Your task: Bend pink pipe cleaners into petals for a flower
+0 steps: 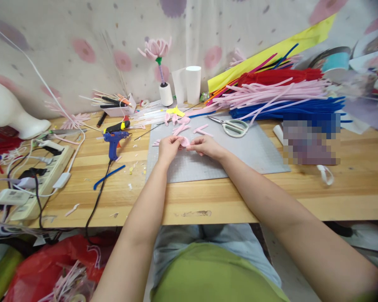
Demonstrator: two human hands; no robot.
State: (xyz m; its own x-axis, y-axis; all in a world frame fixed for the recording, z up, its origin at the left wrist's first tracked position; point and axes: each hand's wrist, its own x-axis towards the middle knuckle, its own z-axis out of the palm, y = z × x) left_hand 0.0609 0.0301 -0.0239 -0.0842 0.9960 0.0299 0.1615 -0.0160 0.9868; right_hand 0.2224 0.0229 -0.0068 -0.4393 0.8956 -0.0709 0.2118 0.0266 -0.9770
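Between my two hands is a small pink pipe-cleaner petal (184, 141), held just above the grey cutting mat (248, 155). My left hand (169, 149) pinches its left side, and the fingertips of my right hand (206, 147) pinch its right side. Just beyond them lie cut pink pipe-cleaner pieces (202, 129) and several small pink loops (175, 119), with a yellow piece (175, 111) behind. Scissors (234, 127) with pale green handles rest on the mat to the right of these.
A blue glue gun (113, 142) stands on the left, its black cord trailing over the table edge. Beyond it is a power strip (45, 180) crowded with plugs. Bundles of pink pipe cleaners (267, 94) and blue ones (290, 109) lie back right. A finished pink flower (157, 50) stands upright behind.
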